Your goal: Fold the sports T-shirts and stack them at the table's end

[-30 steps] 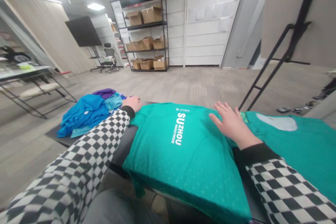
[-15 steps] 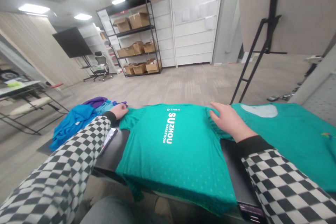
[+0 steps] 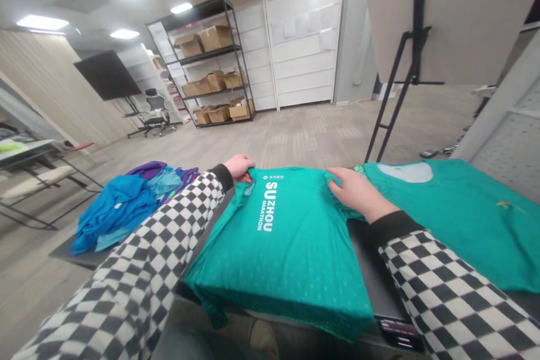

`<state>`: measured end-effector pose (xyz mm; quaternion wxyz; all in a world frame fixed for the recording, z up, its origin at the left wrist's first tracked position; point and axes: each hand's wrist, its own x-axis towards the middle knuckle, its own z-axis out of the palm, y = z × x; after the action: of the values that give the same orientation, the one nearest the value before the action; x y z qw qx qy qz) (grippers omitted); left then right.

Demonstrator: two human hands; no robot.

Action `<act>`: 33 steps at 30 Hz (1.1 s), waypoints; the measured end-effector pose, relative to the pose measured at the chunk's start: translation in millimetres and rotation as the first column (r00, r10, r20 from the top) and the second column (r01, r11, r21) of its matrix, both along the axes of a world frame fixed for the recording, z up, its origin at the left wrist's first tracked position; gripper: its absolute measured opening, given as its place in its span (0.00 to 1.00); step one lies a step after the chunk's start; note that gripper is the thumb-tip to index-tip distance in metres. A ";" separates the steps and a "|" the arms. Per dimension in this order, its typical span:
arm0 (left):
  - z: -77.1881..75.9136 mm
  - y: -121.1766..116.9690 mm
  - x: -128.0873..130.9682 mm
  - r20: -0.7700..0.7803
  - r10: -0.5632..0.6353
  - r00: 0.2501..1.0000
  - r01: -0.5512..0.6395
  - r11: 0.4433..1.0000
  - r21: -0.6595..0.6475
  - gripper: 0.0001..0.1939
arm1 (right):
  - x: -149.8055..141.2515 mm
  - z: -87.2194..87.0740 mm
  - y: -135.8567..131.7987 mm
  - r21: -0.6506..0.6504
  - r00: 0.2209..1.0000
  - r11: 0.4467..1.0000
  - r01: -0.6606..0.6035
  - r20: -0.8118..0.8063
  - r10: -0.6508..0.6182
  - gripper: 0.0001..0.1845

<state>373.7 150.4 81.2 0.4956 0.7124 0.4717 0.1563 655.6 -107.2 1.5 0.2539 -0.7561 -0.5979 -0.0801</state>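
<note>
Two teal T-shirts lie on the dark table (image 3: 363,261): the SUZHOU MARATHON shirt (image 3: 278,253) just beside a second shirt (image 3: 447,225), a heap of blue clothes (image 3: 113,214) to the left. From here, my left hand (image 3: 239,167) looks curled shut on the collar (image 3: 250,175); my right hand (image 3: 358,194) lies half-open on the sleeve (image 3: 333,183), grip unclear.

One teal marathon T-shirt (image 3: 278,259), white "SUZHOU MARATHON" print (dotted fabric, from where I stand), lying front-up on my table (image 3: 367,270), hem over its near edge.
</note>
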 end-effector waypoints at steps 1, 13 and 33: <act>-10.6 -9.1 9.8 0.031 -0.009 0.999 0.010 0.999 -0.030 0.21 | -1.0 -0.4 -0.3 -0.010 1.000 1.000 -0.005 0.002 0.005 0.28; -12.1 -37.0 -72.1 0.250 0.064 0.966 -0.065 0.998 -0.008 0.18 | -9.4 -5.7 4.6 -0.081 0.998 0.995 -0.063 -0.003 0.063 0.28; -152.2 -227.1 -277.4 -0.018 0.216 0.976 -0.208 0.959 0.193 0.32 | -118.4 -4.4 94.2 -0.244 0.823 0.810 -0.533 0.070 0.563 0.23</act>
<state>96.3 -76.7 -71.0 0.3967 0.7045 0.5377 0.2390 537.2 -13.0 -2.9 0.1411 -0.5663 -0.8120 0.0089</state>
